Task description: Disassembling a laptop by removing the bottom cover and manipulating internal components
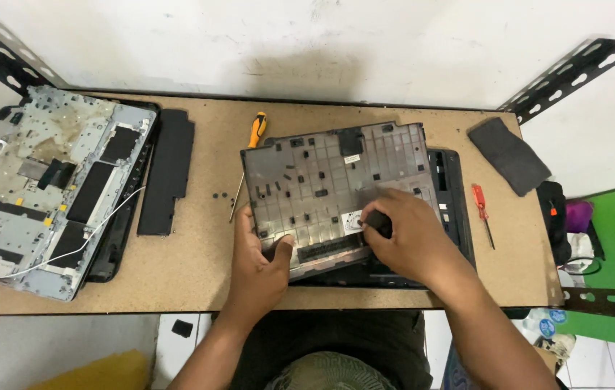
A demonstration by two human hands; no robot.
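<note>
So this looks like mid-teardown. The grey plastic laptop cover panel with black clips and ribs on its inner face (332,184) is already loose and sits tilted on top of the black laptop base (455,198), centre of the frame, slightly right. It hasn't been lifted away; its lower edge is propped up off the base, but the base is mostly hidden underneath, so I can't tell what's left inside.

The left hand (258,263) is curled around the panel's lower left corner, thumb on top, fingers under the edge, holding it. The right hand (405,235) lies on the panel's lower right part, fingers closed on a small black object (377,222), maybe a tool handle or a part, too hidden to say which.

Other bits on the brown fibreboard table (192,267):
- orange-handled screwdriver (252,148), just left of the panel's top corner
- small red-handled screwdriver (482,211), right of the base
- dark grey rectangular cloth pad (508,155), upper right
- long black battery-like bar (168,170), left of centre
- silver metal laptop chassis with a loose white wire (51,188), far left, already stripped
- a couple of tiny dark screws (219,195) on the bare board

My guess: cover freed, full removal and the internals not yet done.
</note>
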